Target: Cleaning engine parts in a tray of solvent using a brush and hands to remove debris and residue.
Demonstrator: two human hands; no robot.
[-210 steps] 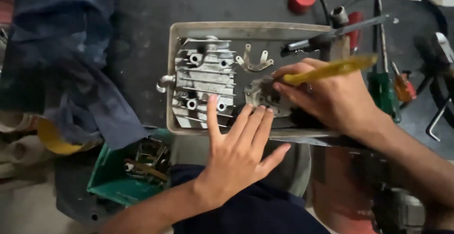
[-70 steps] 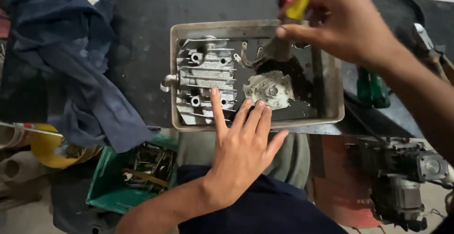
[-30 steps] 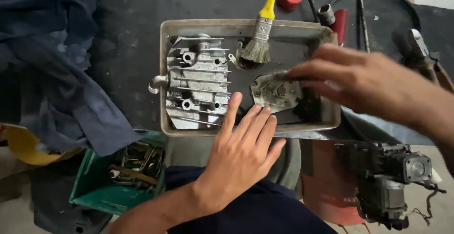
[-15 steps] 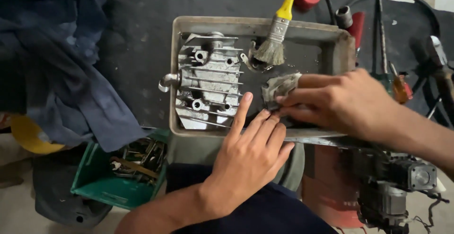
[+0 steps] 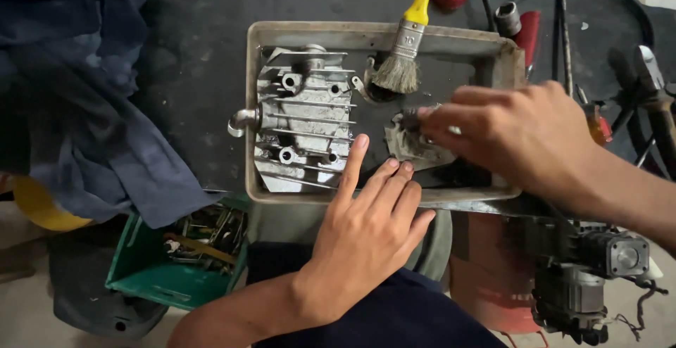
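A dark blue cloth (image 5: pixel 77 102) lay far to the left of both hands, with a green bin (image 5: pixel 169 267) of small parts below it. The left hand (image 5: pixel 370 232) rested flat, fingers spread, on the near rim of the metal tray (image 5: pixel 436 35), its grip open and holding nothing. Just beyond its fingertips sat the finned cylinder head (image 5: pixel 303 126). The right hand (image 5: pixel 514 133) had its grip pinched on a small grey engine part (image 5: pixel 415 147) inside the tray. A yellow-handled brush (image 5: pixel 405 52) leaned above it.
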